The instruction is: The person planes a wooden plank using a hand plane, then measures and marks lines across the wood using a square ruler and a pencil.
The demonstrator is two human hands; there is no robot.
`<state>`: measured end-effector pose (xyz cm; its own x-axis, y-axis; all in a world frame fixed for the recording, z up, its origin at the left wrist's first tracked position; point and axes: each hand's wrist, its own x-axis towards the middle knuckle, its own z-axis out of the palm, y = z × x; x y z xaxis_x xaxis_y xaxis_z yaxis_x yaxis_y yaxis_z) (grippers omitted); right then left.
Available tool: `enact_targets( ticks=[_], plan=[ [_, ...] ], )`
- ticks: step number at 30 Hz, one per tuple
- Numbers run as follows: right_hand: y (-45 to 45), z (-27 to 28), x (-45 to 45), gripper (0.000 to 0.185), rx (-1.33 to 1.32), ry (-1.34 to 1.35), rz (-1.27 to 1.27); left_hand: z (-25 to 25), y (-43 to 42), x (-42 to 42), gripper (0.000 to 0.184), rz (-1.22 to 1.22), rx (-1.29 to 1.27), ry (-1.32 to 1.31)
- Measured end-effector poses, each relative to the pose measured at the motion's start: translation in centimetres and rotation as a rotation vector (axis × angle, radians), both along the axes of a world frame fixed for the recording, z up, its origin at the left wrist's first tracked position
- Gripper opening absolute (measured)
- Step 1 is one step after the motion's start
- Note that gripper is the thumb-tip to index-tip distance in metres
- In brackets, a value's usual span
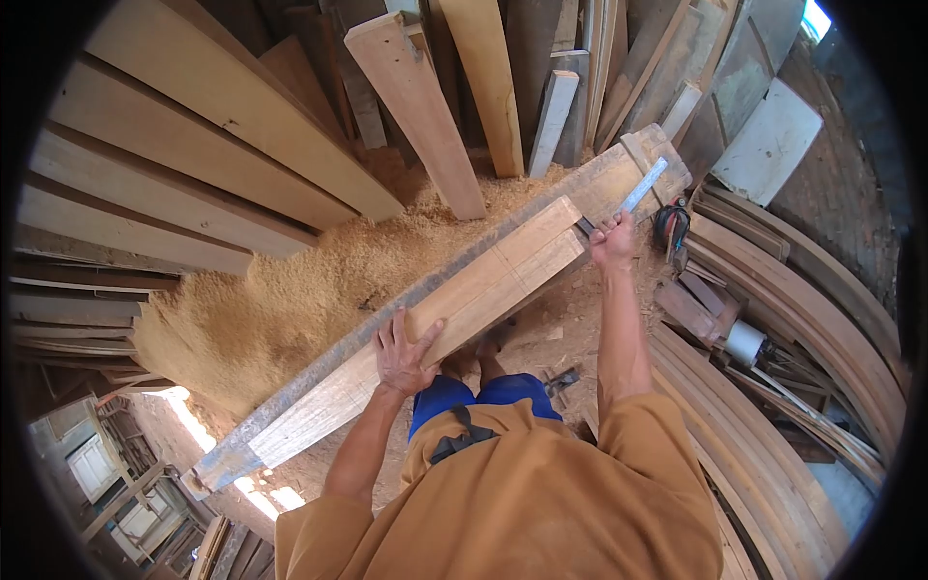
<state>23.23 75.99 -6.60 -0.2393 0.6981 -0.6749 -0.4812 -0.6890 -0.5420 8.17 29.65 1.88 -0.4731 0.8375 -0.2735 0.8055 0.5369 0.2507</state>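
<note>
A long pale timber piece (474,280) lies diagonally on a narrow workbench (619,179), with a lengthwise line and faint cross marks on its upper part. My left hand (404,353) rests on this timber, palm down and fingers spread. Near the timber's far right end, my right hand (612,242) is closed round a try square. The pale metal blade (646,184) of the square points up and to the right from my fist. Its dark part (585,226) shows between my fingers and the timber's end. My fingers hide where the two parts join.
A sawdust heap (290,300) lies beyond the bench, below several leaning planks (425,106). To the right are stacked boards (754,445), a red and black power tool (671,224) and a white cylinder (745,342). A small dark object (561,382) sits on the ground by my legs.
</note>
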Motion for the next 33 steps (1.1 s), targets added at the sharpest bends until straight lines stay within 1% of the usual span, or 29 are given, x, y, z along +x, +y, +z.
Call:
enact_targets(
  ticks=[3,6,9,12,15,18,21,24,27,30,33],
  plan=[
    [-1.8,-0.8,-1.0,0.033,0.028,-0.083,0.113,0.1,0.0,0.0,0.109,-0.001,-0.004,0.002],
    [-0.7,-1.0,-0.1,0.032,0.004,-0.01,0.131,0.1,0.0,0.1,0.108,-0.002,-0.01,0.01],
    [0.8,0.5,0.9,0.031,-0.024,0.002,-0.013,-0.1,0.0,0.1,0.106,0.001,0.004,0.014],
    [0.6,0.1,1.0,0.029,-0.08,0.055,-0.002,0.0,-0.1,0.0,0.105,-0.001,0.003,0.01],
    [-1.5,-1.2,-0.2,0.03,-0.022,-0.05,0.139,0.3,0.3,0.1,0.104,0.001,-0.01,0.002],
    [-0.5,-1.4,0.9,0.029,-0.046,0.029,0.124,0.5,0.0,0.0,0.104,-0.002,-0.034,-0.013],
    [0.8,-0.7,1.9,0.029,-0.063,0.048,0.001,0.5,0.2,-0.1,0.104,0.005,-0.052,-0.03],
    [-0.9,-1.4,1.1,0.031,-0.031,0.047,0.008,0.3,0.1,0.0,0.104,0.007,-0.033,-0.017],
    [-2.0,-1.6,0.2,0.033,-0.007,-0.018,0.115,0.1,0.0,0.0,0.103,0.006,-0.021,-0.015],
    [-1.2,-1.1,1.4,0.032,0.01,0.062,0.127,0.4,0.2,-0.1,0.102,0.007,-0.044,-0.027],
    [-0.5,-0.2,2.3,0.028,0.017,-0.017,0.01,0.7,0.4,0.1,0.101,0.01,-0.078,-0.021]
  ],
)
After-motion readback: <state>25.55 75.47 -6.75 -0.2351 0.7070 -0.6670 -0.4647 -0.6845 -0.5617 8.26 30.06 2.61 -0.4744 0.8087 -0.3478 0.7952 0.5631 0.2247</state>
